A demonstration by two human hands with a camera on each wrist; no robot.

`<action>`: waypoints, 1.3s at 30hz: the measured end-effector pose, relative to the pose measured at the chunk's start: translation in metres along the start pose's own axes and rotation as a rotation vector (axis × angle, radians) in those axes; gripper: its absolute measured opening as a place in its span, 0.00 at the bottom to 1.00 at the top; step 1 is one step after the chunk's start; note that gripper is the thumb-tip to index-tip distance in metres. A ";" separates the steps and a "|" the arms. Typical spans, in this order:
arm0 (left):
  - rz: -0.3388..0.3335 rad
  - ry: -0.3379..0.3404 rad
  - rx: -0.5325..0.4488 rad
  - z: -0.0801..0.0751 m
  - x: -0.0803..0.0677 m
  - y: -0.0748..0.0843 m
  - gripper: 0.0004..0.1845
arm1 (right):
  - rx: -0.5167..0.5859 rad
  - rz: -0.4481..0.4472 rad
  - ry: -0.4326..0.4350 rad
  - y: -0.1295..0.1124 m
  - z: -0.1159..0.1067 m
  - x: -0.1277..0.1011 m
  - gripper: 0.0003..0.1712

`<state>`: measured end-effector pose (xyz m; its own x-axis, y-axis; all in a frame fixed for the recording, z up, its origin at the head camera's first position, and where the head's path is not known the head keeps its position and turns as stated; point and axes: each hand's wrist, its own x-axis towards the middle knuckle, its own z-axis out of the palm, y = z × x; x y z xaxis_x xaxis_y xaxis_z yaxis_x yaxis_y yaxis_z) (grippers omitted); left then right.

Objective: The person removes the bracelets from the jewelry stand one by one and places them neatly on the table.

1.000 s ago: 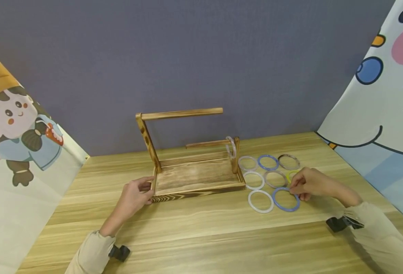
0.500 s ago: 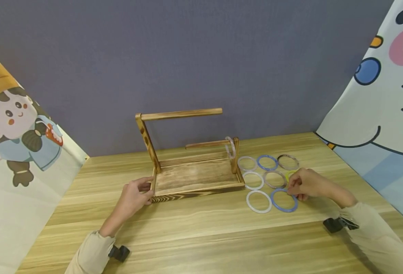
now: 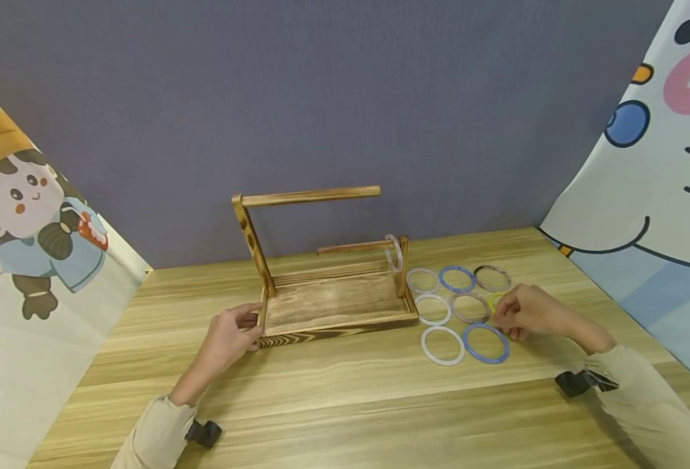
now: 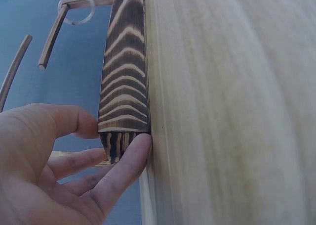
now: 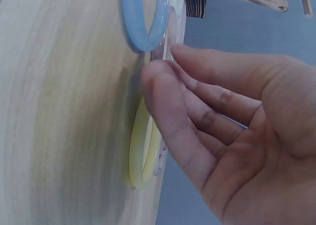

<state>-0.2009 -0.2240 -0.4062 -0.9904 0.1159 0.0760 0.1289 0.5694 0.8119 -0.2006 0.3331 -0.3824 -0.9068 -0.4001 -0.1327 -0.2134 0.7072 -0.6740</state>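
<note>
My left hand grips the left end of a wooden bangle stand, with the thumb on one side of its tray wall and fingertips on the other. My right hand hovers by the yellow bangle, its fingers loosely bent. In the right wrist view nothing shows between thumb and index finger. The blue bangle lies flat just beside the fingertips, apart from them. The hand covers part of the yellow bangle in the head view. A pale translucent bangle hangs on the stand's lower bar.
More bangles lie in rows right of the stand: white ones, a second blue one, a brown one and pale ones. A longer upper bar juts rightward from the stand's left post. Grey fabric rises behind the wood-grain table.
The right hand has drawn off the front blue bangle, which its fingertips touched before. That bangle and the white one beside it have shifted slightly left. My left hand stays put.
</note>
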 end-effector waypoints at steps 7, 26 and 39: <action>-0.003 -0.003 -0.004 0.000 -0.001 0.001 0.26 | -0.005 -0.040 0.053 -0.002 -0.001 0.002 0.05; -0.002 -0.009 -0.001 0.000 0.000 0.000 0.27 | -0.142 -0.203 0.452 -0.052 0.029 0.008 0.10; -0.008 -0.016 -0.014 -0.001 0.000 0.000 0.27 | -0.177 -0.284 0.623 -0.097 0.047 0.031 0.14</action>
<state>-0.2011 -0.2252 -0.4057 -0.9904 0.1246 0.0604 0.1203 0.5585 0.8207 -0.1912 0.2243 -0.3551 -0.8356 -0.2124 0.5066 -0.4802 0.7305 -0.4857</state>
